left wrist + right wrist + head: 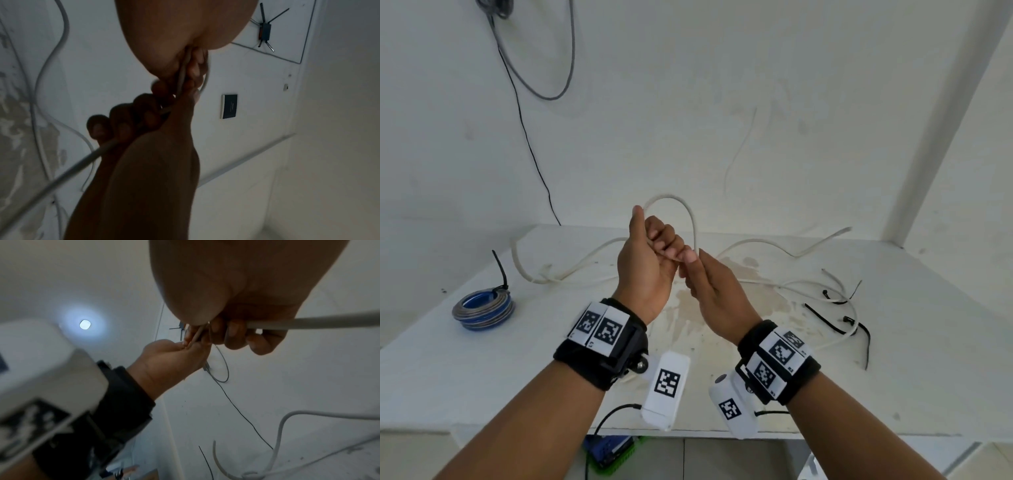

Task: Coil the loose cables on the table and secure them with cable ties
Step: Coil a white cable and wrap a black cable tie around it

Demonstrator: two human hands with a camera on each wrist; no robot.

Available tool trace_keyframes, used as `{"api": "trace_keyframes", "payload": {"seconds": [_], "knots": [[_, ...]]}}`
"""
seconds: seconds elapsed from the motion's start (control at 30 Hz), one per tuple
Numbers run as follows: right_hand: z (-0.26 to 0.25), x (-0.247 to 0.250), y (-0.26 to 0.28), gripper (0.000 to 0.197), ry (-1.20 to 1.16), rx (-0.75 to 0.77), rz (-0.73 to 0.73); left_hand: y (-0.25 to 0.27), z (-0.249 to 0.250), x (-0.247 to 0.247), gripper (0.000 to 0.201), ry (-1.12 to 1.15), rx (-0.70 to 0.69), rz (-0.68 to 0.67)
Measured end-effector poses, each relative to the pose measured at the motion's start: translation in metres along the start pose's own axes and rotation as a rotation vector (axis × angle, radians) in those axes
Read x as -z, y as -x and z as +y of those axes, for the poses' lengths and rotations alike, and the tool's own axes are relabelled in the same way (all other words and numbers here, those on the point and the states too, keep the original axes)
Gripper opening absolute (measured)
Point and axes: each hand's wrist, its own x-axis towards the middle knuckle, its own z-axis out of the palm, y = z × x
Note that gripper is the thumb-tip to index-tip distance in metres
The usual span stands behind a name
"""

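Both hands raised above table (482, 359). Left hand (650, 263) fisted round white cable (688, 212), thumb up; right hand (712, 291) pinches the same cable just below. Between them one loop arches upward, standing upright. Rest of cable trails lengthwise across table, far end pointing right. Black cable ties (828, 322) lie right.

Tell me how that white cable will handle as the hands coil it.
The white cable arches unsupported between left hand and right hand, so probably springy. Its wavy slack on the table suggests kinks that resist neat loops. It looks thin, likely light.
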Motion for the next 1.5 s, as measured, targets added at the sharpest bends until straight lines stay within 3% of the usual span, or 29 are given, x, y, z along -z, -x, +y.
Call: {"api": "trace_keyframes", "payload": {"seconds": [0.1, 0.17, 0.2, 0.23, 0.3, 0.33, 0.4, 0.47, 0.53, 0.6, 0.7, 0.8, 1.03, 1.17, 1.27, 1.37, 1.5], "knots": [[0.01, 0.005, -0.004, 0.041, 0.057, -0.031, 0.038, -0.001, -0.001, 0.002, 0.029, -0.283, -0.039, 0.143], [0.015, 0.012, -0.007, 0.042, 0.112, -0.069, 0.039, -0.001, 0.0, 0.009, 0.011, -0.654, -0.262, 0.232], [0.017, 0.015, -0.009, 0.043, 0.142, -0.088, 0.034, -0.001, 0.001, 0.013, 0.019, -0.805, -0.434, 0.243], [0.018, 0.017, -0.011, 0.045, 0.172, -0.1, 0.025, 0.001, 0.004, 0.016, 0.023, -0.918, -0.624, 0.198], [0.019, 0.021, -0.013, 0.047, 0.2, -0.094, 0.0, 0.003, 0.008, 0.021, 0.019, -1.168, -0.892, -0.05], [0.017, 0.023, -0.013, 0.048, 0.19, -0.086, -0.018, 0.003, 0.008, 0.023, 0.018, -1.324, -0.919, -0.203], [0.013, 0.024, -0.014, 0.047, 0.153, -0.068, -0.058, 0.003, 0.006, 0.027, 0.017, -1.615, -0.799, -0.399], [0.011, 0.025, -0.014, 0.044, 0.138, -0.059, -0.076, -0.001, 0.002, 0.032, 0.009, -1.771, -0.646, -0.475], [0.012, 0.025, -0.014, 0.046, 0.134, -0.068, -0.067, -0.004, -0.002, 0.038, 0.024, -1.814, -0.577, -0.529], [0.013, 0.028, -0.014, 0.046, 0.116, -0.087, -0.021, -0.006, -0.006, 0.042, 0.034, -1.8, -0.595, -0.511], [0.016, 0.033, -0.015, 0.045, 0.064, -0.128, 0.061, -0.008, -0.008, 0.052, 0.047, -1.669, -0.633, -0.378], [0.014, 0.032, -0.015, 0.042, 0.042, -0.105, 0.093, -0.011, -0.01, 0.057, 0.043, -1.522, -0.564, -0.224], [0.006, 0.019, -0.009, 0.04, -0.004, -0.023, 0.114, -0.012, -0.016, 0.055, 0.044, -1.389, -0.398, -0.092], [0.004, 0.011, -0.002, 0.038, -0.003, 0.025, 0.009, -0.011, -0.015, 0.049, 0.045, -1.22, -0.279, 0.006], [0.007, 0.005, 0.006, 0.037, 0.035, 0.038, -0.121, -0.008, -0.01, 0.039, 0.041, -0.886, -0.067, 0.085], [0.015, 0.0, 0.012, 0.04, 0.08, -0.036, -0.258, -0.006, -0.007, 0.031, 0.04, -0.455, 0.121, 0.105], [0.021, 0.005, 0.008, 0.044, 0.053, -0.131, -0.381, 0.001, -0.009, 0.029, 0.039, -0.212, 0.198, 0.115]]}}
